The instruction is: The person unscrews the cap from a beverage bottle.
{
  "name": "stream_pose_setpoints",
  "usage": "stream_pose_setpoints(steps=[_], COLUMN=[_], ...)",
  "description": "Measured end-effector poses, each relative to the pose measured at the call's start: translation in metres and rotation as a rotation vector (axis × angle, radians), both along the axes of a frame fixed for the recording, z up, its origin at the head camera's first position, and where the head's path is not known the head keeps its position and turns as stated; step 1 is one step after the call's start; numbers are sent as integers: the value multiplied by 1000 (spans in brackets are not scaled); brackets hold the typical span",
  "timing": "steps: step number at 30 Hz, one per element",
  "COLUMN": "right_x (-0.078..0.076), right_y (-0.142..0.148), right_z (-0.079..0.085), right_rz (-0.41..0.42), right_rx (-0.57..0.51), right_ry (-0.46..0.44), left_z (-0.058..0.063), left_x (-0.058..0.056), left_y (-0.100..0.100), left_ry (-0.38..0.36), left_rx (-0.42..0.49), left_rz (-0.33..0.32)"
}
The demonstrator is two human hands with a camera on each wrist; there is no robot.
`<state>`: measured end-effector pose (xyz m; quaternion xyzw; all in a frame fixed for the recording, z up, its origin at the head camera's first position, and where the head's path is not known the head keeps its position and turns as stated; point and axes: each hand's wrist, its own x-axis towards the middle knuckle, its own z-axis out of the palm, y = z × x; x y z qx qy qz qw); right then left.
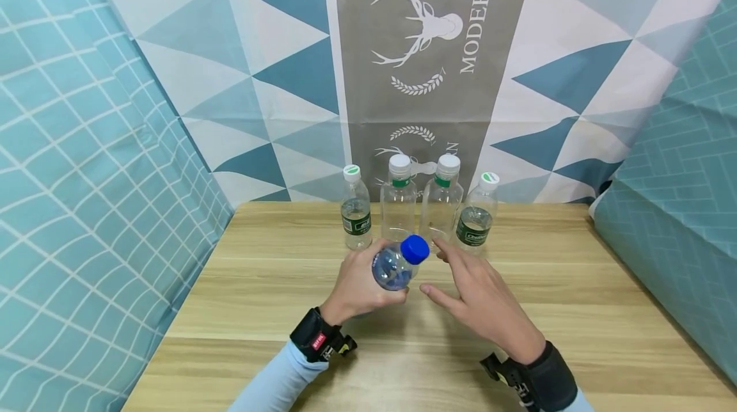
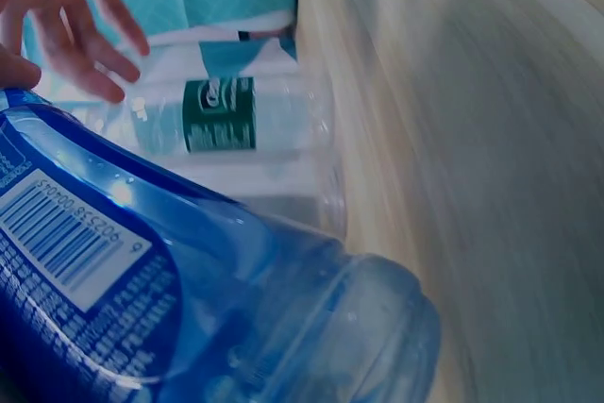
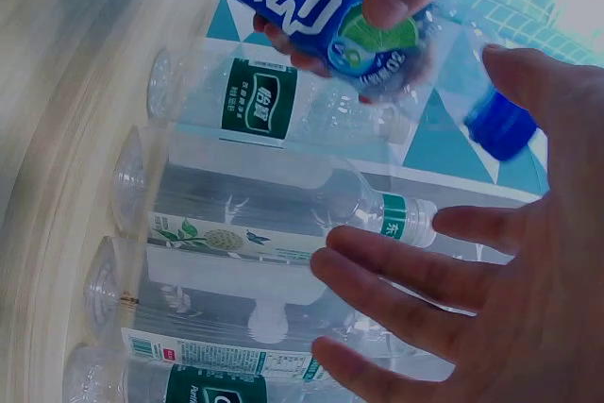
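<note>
My left hand (image 1: 358, 284) grips a clear plastic drink bottle (image 1: 393, 269) with a blue label and a blue screw cap (image 1: 415, 249). It is tilted above the table, its cap leaning to the right. In the left wrist view the label's barcode (image 2: 74, 238) shows. My right hand (image 1: 480, 297) is apart from the bottle, just right of the cap, with its fingers spread and holding nothing. The right wrist view shows the thumb near the cap (image 3: 501, 125) and the fingers in front of the standing bottles.
Behind the hands stands a row of clear bottles: a small green-labelled bottle (image 1: 356, 213) at left, two taller white-capped bottles (image 1: 398, 207) (image 1: 442, 204), and another green-labelled bottle (image 1: 475, 220) at right. They stand on a wooden table (image 1: 276, 284) before a patterned cloth (image 1: 276, 79).
</note>
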<state>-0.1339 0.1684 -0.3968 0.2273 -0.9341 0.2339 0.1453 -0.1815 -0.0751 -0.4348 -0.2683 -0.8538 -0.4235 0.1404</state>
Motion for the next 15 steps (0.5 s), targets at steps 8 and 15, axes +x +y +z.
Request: stream_pose_setpoints(steps=[8, 15], right_x=[5, 0], right_y=[0, -4], right_z=[-7, -4], right_rz=[-1, -6], right_rx=[-47, -19], right_ry=[86, 248], left_z=[-1, 7], left_x=[14, 18], left_y=[18, 25], left_ry=[83, 115], left_rx=[-171, -265], left_rz=[-3, -5])
